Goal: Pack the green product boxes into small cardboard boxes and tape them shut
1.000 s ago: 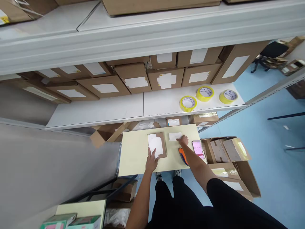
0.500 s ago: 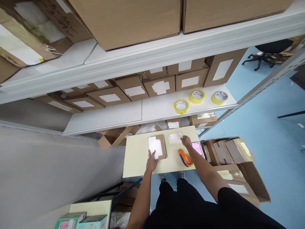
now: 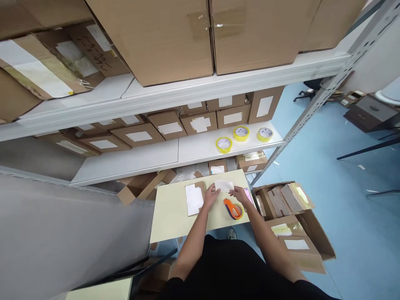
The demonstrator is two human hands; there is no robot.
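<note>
Both my hands are at a white paper label (image 3: 224, 185) near the back of the pale yellow table (image 3: 168, 216). My left hand (image 3: 211, 196) pinches its left edge, fingers closed. My right hand (image 3: 238, 194) has its fingers closed at the right lower corner. To the left lies a flat cardboard box (image 3: 200, 186) with white labels (image 3: 194, 199) on its top. An orange and blue tape dispenser (image 3: 233, 209) rests just in front of the label. A phone with a pink screen (image 3: 248, 194) is partly hidden behind my right wrist.
Yellow tape rolls (image 3: 224, 144) sit on the middle shelf (image 3: 150, 160), with labelled cartons (image 3: 171, 127) behind them. Large cartons (image 3: 150, 41) fill the upper shelf. An open carton of boxes (image 3: 312, 233) stands right of the table. A metal upright (image 3: 312, 108) rises at the right.
My left hand has left the flat box and moved right to the white label. My right hand stays at the label. The view has shifted to the right.
</note>
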